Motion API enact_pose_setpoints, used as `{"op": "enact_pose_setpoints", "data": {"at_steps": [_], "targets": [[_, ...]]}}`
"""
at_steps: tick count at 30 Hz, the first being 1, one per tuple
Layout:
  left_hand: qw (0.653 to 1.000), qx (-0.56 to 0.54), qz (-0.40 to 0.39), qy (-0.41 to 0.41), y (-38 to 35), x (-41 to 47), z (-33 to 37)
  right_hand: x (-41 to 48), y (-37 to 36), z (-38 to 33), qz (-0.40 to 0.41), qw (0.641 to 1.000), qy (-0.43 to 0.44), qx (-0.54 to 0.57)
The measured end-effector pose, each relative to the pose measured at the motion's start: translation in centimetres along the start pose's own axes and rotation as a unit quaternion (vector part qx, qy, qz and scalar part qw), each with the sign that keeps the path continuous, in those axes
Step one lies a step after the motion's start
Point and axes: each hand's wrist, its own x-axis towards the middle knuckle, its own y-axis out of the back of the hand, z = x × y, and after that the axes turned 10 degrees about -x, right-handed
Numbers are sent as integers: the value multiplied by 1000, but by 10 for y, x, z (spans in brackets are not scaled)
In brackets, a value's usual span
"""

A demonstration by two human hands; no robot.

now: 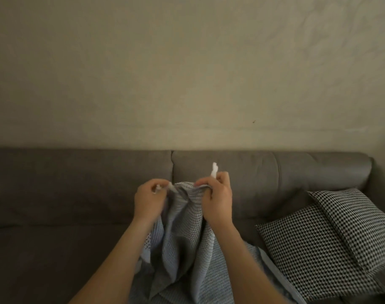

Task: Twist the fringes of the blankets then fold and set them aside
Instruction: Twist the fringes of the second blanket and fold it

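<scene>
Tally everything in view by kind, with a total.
Grey-blue blanket: 1
Hands: 2, left hand and right hand, both gripping the blanket's fringed edge
Black-and-white patterned textiles: 2
Sofa: 1
Total: 6

One blanket (182,238), two hands (146,199), two cushions (307,244), one sofa (77,194).

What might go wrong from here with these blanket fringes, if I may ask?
The white fringe tuft pinched by the right hand may slip free before it is twisted. The grey-blue knitted blanket hangs bunched from both hands, so its weight could drag the edge from the left hand.
</scene>
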Motion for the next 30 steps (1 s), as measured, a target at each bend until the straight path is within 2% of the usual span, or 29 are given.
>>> {"op": "enact_pose_setpoints", "data": {"at_steps": [3, 5, 8, 10, 12, 15, 17, 20, 24, 26, 28, 30], "targets": [[980, 11, -192, -46, -7, 4, 13, 6, -2, -3, -63, 997, 34, 23], [960, -3, -276, -41, -12, 1, 26, 10, -1, -6, -108, 992, 46, 52], [951, -4, -308, -37, -20, 0, 40, 13, -1, -11, -95, 993, 48, 55], [952, 46, -298, -53, -21, 5, 41, 14, -2, -9, -70, 996, 50, 35], [952, 121, -263, -96, -20, 10, 38, 17, -3, -6, -79, 996, 38, -4], [952, 188, -128, -203, -26, 13, 30, 20, -8, 0, -109, 991, 40, -63], [955, 156, -45, -249, -28, 10, 31, 19, -12, 3, -145, 984, 55, -93], [959, 83, 13, -271, -28, 14, 41, 17, -14, 6, -251, 957, 74, -127], [962, 13, 104, -251, -29, 19, 56, 14, -22, 15, -361, 917, 78, -151], [957, -24, 161, -241, -29, 19, 62, 11, -26, 26, -411, 886, 52, -210], [950, -35, 192, -246, -27, 20, 66, 8, -28, 41, -404, 871, 19, -279], [950, -21, 200, -241, -25, 22, 62, 8, -24, 53, -333, 889, -20, -315]]}}
